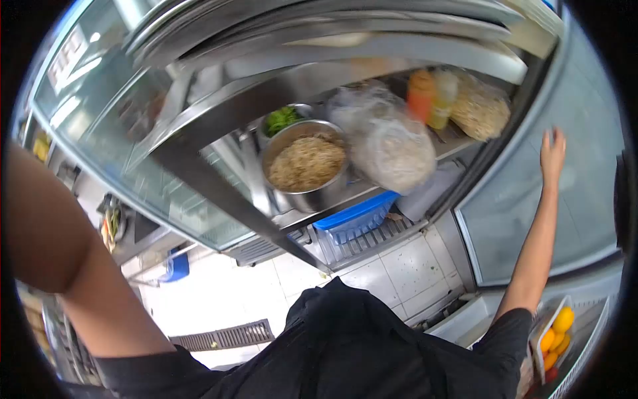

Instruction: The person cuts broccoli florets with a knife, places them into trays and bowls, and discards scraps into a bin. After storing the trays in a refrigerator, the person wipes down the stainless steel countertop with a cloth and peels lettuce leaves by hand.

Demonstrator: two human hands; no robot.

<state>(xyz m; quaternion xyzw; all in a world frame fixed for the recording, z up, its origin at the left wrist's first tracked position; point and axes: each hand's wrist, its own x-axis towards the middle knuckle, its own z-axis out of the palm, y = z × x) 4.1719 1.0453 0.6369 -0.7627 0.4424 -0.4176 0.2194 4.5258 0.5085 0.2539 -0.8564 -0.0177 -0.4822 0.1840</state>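
My right hand [553, 156] is stretched out at the right, over the glass door [525, 199] of an upright cooler. Its fingers look apart and nothing shows in them; whether they touch the glass I cannot tell. At the left my arm rises out of the frame, so my left hand is hidden. Between the arms, the cooler's shelf holds a steel pot [306, 166] of brown shredded food, a bowl of green leaves [282, 120], full clear plastic bags [392, 143], an orange bottle [420, 96], a yellowish bottle [442, 100] and a bag of pale food [478, 106].
Metal trays [319, 33] are stacked above the shelf. Below it stands a clear box with a blue lid [355, 211]. Another glass door [159, 173] is on the left. A floor drain [226, 336] crosses the tiles. Oranges [557, 336] lie in a bin at lower right.
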